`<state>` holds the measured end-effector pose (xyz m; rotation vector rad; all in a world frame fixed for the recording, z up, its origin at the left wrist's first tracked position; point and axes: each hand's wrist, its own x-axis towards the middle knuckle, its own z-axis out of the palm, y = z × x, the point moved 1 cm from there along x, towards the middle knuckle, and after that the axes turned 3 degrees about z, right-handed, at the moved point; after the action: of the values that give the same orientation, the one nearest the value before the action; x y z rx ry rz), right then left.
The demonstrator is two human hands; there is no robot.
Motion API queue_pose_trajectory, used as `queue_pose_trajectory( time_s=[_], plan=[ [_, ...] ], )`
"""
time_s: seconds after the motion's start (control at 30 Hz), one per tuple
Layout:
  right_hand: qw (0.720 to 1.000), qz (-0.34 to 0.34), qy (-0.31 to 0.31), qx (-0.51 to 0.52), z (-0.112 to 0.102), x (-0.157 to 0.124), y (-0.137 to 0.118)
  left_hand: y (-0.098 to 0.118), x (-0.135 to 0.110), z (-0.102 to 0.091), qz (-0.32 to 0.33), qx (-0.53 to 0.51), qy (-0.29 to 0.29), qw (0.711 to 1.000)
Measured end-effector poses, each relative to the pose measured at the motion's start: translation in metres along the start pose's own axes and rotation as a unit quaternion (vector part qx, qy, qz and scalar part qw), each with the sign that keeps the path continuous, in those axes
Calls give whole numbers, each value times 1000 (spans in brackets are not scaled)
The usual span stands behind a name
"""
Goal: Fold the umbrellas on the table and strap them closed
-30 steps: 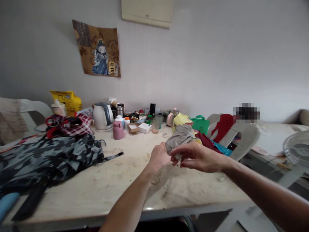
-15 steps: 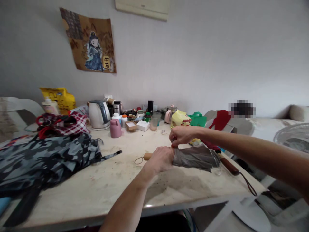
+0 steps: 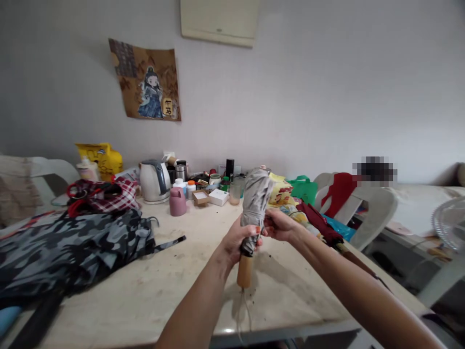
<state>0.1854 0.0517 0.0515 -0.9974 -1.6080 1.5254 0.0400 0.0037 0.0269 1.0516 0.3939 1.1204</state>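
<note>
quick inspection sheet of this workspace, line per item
surface: pale table, stained, specks of dirt
job's things: folded grey umbrella held upright above the table, wooden handle down, cord loop hanging
clutter: camouflage umbrella at left, plaid cloth, white kettle, pink bottle, small boxes, jars and cups along the wall, dark red umbrella, yellow bag, green bag
grippers: left hand wrapped around the grey umbrella near its handle; right hand pinching its fabric
cables: nothing seen
surroundings: poster on grey wall, white chair at right
</note>
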Motion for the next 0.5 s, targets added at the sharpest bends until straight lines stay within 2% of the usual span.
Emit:
queue_pose_trajectory(
  time_s=[0.07, 0.17, 0.3, 0.4, 0.5],
  plan=[
    [999, 31, -25, 34, 4, 12, 2, 2, 3, -7, -17, -52, 9, 998],
    [995, 32, -53, 78, 8, 17, -2, 10, 4, -18, -32, -130, -41, 990],
    [988, -91, -57, 112, 15, 6, -8, 16, 0, -33, -8, -198, -87, 976],
    [978, -207, 6, 26, 23, -3, -5, 11, 0, -39, -5, -199, -96, 975],
    [956, -268, 114, -39, 27, -10, 1, 2, 3, -36, -28, -199, -134, 970]
  ],
)
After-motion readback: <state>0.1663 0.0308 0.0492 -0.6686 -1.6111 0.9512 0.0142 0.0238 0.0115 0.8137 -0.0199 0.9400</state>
